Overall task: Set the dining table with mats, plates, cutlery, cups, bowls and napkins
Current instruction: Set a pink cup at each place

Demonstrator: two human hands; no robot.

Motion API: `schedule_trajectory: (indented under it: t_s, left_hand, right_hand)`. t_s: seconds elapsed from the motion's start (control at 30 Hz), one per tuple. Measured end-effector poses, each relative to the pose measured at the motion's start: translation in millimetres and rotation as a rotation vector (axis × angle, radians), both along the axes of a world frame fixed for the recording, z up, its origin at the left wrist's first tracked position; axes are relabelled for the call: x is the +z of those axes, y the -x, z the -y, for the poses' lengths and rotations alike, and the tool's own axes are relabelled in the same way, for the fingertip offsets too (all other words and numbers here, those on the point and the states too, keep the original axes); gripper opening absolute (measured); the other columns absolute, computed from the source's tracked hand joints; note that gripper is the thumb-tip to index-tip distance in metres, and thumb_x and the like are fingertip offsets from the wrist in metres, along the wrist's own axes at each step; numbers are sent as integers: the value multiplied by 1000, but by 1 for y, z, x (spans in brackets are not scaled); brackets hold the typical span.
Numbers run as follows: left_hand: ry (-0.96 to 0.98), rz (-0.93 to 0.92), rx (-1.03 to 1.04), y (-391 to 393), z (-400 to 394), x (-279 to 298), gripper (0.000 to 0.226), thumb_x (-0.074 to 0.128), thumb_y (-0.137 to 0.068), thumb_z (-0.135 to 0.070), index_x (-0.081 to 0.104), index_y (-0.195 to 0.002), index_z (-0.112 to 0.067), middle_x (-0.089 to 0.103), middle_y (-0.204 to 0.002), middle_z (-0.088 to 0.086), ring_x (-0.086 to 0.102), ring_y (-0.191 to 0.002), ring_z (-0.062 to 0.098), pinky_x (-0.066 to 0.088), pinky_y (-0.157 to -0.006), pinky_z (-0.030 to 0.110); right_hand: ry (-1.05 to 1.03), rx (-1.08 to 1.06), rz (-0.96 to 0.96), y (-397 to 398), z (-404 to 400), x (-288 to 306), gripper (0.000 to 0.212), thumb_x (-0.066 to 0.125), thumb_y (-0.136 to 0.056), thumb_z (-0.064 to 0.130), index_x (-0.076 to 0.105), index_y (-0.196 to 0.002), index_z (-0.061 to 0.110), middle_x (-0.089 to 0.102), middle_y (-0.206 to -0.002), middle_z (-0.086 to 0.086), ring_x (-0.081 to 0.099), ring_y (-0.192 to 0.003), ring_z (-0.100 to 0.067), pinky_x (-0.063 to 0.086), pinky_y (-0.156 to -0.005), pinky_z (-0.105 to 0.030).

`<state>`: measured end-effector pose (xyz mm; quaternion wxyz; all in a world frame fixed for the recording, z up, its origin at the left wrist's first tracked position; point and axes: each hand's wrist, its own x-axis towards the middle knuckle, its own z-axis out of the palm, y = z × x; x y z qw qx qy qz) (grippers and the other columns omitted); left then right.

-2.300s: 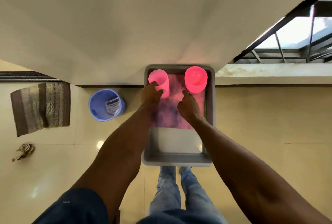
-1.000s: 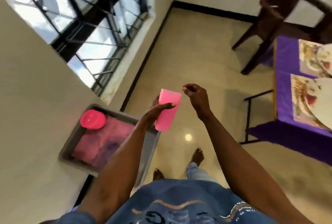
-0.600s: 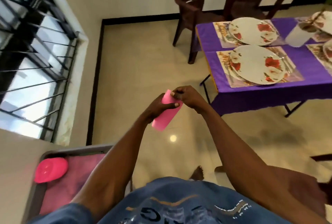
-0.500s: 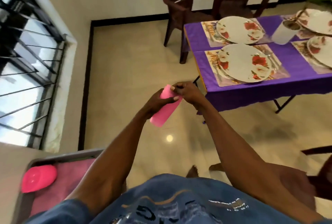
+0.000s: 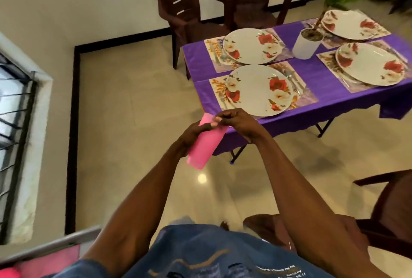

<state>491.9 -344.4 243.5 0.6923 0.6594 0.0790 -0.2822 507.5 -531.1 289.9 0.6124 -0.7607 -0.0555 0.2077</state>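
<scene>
A person's left hand (image 5: 189,134) wraps a light, stiff-looking pink plastic cup (image 5: 206,143) at mid-body while right-hand fingers (image 5: 223,119) pinch its rim, purple-clothed surface (image 5: 330,90) at two o'clock.

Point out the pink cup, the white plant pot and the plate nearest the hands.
pink cup (image 5: 206,144), head view: middle of its side wall.
white plant pot (image 5: 304,47), head view: its outer wall.
nearest plate (image 5: 258,89), head view: its bare white centre.

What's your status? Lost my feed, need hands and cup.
Left hand grips pink cup. Right hand pinches its rim. Table ahead, four plates laid, path clear.
</scene>
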Motion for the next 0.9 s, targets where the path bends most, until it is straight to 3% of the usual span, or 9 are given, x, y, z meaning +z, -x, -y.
schedule_trajectory:
  t_s: [0.1,0.2,0.3,0.37,0.47,0.6,0.7,0.83,0.9]
  left_hand:
    - [15,-4,-16,-35,25,-2,54,65,-79,-54,65,-118,-17,73,-104,11,68,-91,28,53,-80,40]
    - [54,-68,-116,-78,52,-1,49,67,-82,-50,66,-115,-14,73,-100,11,67,-87,27,51,-78,38]
    - [186,-179,-205,-122,77,2,74,73,-68,-51,58,-126,-7,68,-101,20,66,-82,33,53,-76,40]
    - [268,-197,-215,-154,91,1,86,78,-66,-48,52,-132,-1,66,-104,25,67,-81,37,56,-72,41]
    - [350,-196,-300,-187,112,6,96,83,-62,-48,49,-135,4,64,-109,28,66,-86,39,56,-76,44]
    - [275,-163,-321,-227,140,8,93,84,-61,-50,54,-134,-1,57,-129,31,59,-105,41,45,-98,54]
    - [207,-103,-311,-249,159,5,80,82,-62,-54,63,-127,-11,63,-125,22,57,-115,41,38,-109,58]
    - [142,-28,-375,-264,181,5,65,69,-72,-50,59,-129,-20,70,-116,7,64,-108,26,50,-95,42]
    - [157,-42,-348,-271,189,2,55,63,-77,-46,59,-126,-21,73,-105,2,68,-96,19,53,-79,32]
  right_hand:
    - [1,-66,0,-24,28,0,17,63,-93,12,73,-104,4,70,-102,-15,60,-93,-15,46,-87,-31]
    - [40,-102,10,-52,58,2,18,64,-93,13,73,-107,7,71,-99,-2,60,-93,-6,44,-88,-24]
    - [78,-148,25,-84,87,7,22,65,-92,11,71,-112,5,70,-97,7,61,-87,8,45,-84,-13]
    - [102,-197,50,-105,104,14,20,64,-92,10,71,-110,3,71,-98,0,62,-85,4,47,-82,-11]
    - [89,-268,71,-129,128,21,14,63,-93,12,73,-102,7,72,-96,0,63,-88,-2,47,-89,-18]
    - [-12,-499,65,-153,146,18,6,71,-87,23,73,-93,21,69,-95,5,59,-88,-10,44,-85,-40]
    - [-97,-636,39,-170,148,6,41,79,-69,44,65,-99,20,64,-93,-1,53,-86,-22,40,-77,-42]
    - [-99,-633,-19,-192,152,-10,54,82,-70,41,61,-111,13,68,-111,-9,64,-102,-28,53,-87,-41]
    - [-91,-635,-33,-207,160,-13,53,82,-72,40,60,-112,11,68,-104,-5,65,-89,-24,52,-68,-33]
